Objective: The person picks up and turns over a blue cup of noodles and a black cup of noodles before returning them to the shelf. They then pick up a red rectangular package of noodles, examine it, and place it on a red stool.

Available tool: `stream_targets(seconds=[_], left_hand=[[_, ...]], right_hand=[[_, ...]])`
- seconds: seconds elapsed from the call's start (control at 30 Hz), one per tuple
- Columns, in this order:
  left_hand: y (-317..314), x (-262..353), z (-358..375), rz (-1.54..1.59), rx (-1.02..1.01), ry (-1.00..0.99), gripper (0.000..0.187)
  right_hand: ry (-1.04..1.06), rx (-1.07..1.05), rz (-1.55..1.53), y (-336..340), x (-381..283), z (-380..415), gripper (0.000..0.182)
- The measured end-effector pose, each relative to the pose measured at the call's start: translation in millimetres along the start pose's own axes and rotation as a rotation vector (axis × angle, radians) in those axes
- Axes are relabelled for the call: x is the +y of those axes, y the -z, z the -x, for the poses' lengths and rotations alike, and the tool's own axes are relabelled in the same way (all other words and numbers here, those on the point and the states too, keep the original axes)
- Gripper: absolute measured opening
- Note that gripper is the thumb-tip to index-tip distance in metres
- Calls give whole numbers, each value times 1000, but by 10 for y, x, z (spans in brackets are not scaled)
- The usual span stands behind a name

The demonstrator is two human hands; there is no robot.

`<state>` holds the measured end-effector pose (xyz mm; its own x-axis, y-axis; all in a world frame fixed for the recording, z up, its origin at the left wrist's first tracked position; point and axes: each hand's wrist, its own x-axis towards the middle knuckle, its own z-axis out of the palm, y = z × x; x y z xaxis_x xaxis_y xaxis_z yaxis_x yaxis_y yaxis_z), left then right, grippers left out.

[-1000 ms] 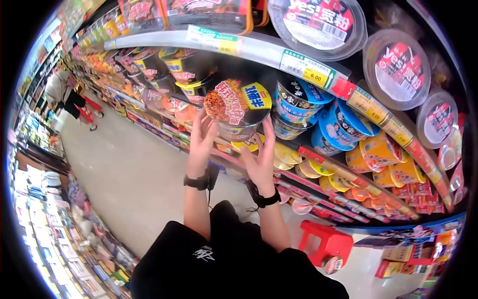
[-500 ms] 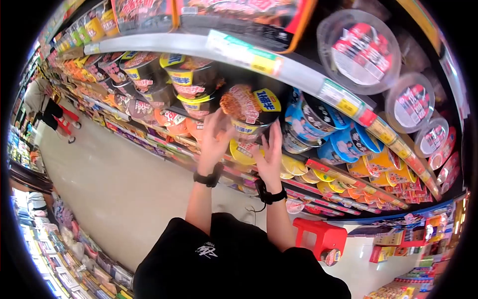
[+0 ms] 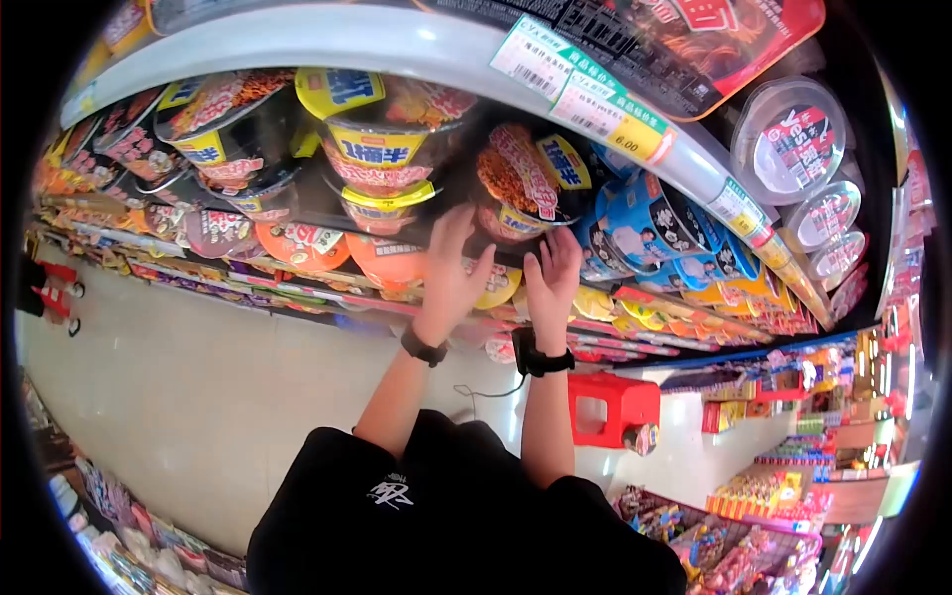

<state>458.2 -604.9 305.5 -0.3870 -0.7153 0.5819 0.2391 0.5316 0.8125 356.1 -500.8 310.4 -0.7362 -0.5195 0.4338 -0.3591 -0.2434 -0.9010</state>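
A dark instant noodle bowl (image 3: 511, 223) with a noodle picture and a yellow-blue label on its lid sits tilted towards me on the shelf. My left hand (image 3: 451, 273) is open at its lower left, fingertips near its base and thumb apart. My right hand (image 3: 555, 283) is open at its lower right side, fingers stretched up against the bowl's edge. Left of the bowl are stacked black-and-yellow noodle bowls (image 3: 382, 159). Blue noodle bowls (image 3: 640, 228) stand to its right.
A shelf rail (image 3: 436, 50) with price tags runs above the bowls. Orange-lidded bowls (image 3: 302, 245) line the shelf below. A red stool (image 3: 635, 402) with a bowl (image 3: 642, 437) at its edge stands on the floor (image 3: 198, 367). At far left a person's legs (image 3: 32, 288) show.
The noodle bowl sits further in on the shelf, and my left hand has come away from its side. My view has moved closer to the shelf and turned.
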Motion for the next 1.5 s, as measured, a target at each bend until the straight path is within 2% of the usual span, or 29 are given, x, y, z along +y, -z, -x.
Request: stream_targets(seconds=[0.43, 0.57, 0.73, 0.93, 1.17, 1.2, 1.37, 1.4, 1.5], left_hand=[[95, 71, -65, 120, 21, 138, 61], [136, 64, -18, 97, 18, 52, 63], [234, 98, 24, 166, -44, 156, 65], [244, 164, 65, 66, -58, 57, 67], [159, 172, 188, 68, -74, 93, 67], [149, 181, 201, 63, -76, 105, 67], [28, 273, 255, 46, -65, 110, 69], [9, 254, 261, 19, -50, 62, 68], [-49, 263, 294, 114, -50, 164, 69]], right_hand=[[-23, 0, 133, -120, -53, 11, 64], [-22, 13, 132, -100, 8, 47, 65], [6, -2, 166, -133, -23, 46, 64], [14, 25, 147, -133, -54, 101, 61], [10, -39, 116, -69, -74, 102, 57], [58, 18, 91, -86, -64, 86, 52], [87, 1, 198, -59, -49, 85, 54], [81, -5, 204, -58, -82, 96, 54], [67, -6, 184, -56, -97, 101, 54]])
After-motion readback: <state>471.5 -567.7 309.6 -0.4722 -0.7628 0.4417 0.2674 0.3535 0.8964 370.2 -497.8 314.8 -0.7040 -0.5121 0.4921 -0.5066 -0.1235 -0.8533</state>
